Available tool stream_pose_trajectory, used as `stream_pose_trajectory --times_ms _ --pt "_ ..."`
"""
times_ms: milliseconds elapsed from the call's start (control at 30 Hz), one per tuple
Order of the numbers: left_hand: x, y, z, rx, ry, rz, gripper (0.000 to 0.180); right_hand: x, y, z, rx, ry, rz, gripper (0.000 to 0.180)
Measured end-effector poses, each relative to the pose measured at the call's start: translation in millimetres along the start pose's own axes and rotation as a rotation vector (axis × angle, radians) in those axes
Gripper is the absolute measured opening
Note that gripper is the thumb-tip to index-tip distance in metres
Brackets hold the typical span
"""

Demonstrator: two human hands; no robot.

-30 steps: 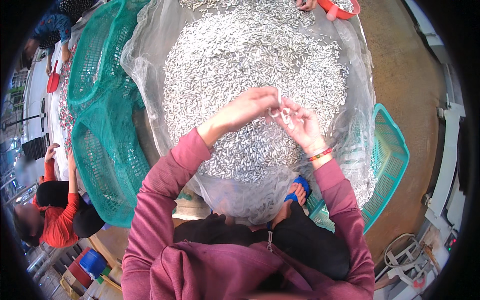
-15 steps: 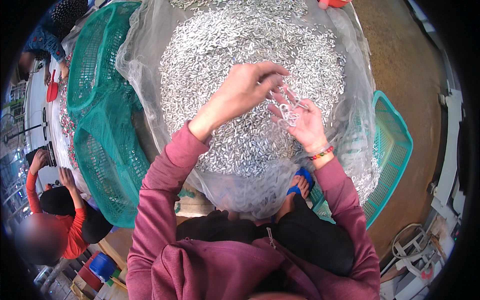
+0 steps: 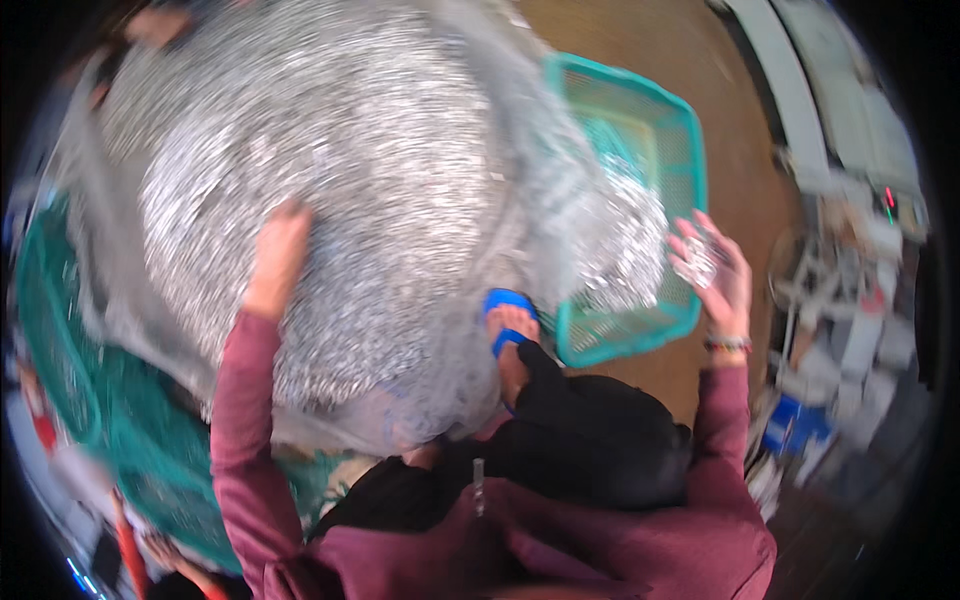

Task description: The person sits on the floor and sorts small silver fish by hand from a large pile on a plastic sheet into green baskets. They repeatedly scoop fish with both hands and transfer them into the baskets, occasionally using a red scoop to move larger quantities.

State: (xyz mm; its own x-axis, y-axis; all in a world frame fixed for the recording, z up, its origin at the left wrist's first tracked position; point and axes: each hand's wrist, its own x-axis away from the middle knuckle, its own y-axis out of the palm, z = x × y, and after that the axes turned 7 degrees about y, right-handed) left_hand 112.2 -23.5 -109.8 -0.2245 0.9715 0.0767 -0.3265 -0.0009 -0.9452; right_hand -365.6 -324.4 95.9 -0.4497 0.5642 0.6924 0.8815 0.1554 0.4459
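A broad pile of small silvery pieces (image 3: pixel 390 150), blurred by motion, lies on a pale mesh sheet. Over the pile, my left hand (image 3: pixel 280 255) reaches with fingers pointing down; they are smeared, and whether they hold anything is hidden. My right hand (image 3: pixel 735 275) is beside the outer right rim of a teal plastic basket (image 3: pixel 690 150), palm up and cupped. In it rest several small silvery curved pieces (image 3: pixel 695 265). More silvery pieces (image 3: pixel 625 250) fill part of that basket.
The mesh sheet (image 3: pixel 450 385) drapes toward my blue sandal (image 3: pixel 512 302). Green netted baskets (image 3: pixel 130 430) stand at the left. Another person's hands show at the upper left, and an orange sleeve (image 3: pixel 130 550) at the lower left. Boxes and a blue container (image 3: pixel 795 428) sit at the right.
The view has swung to the right. My hands, close together over the pile before, are now apart: the right has moved out to the basket with its pieces, the left stays over the pile.
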Motion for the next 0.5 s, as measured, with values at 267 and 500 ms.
stream_pose_trajectory --times_ms 267,500 --pt "4.5 -66.6 0.7 0.998 -0.433 0.075 0.023 -40.4 -45.6 21.6 0.888 -0.204 0.611 0.07" --pt "-12.3 -77.2 4.4 2.081 -0.181 0.139 0.032 -151.6 149.0 10.0 1.264 -0.845 -0.178 0.041"
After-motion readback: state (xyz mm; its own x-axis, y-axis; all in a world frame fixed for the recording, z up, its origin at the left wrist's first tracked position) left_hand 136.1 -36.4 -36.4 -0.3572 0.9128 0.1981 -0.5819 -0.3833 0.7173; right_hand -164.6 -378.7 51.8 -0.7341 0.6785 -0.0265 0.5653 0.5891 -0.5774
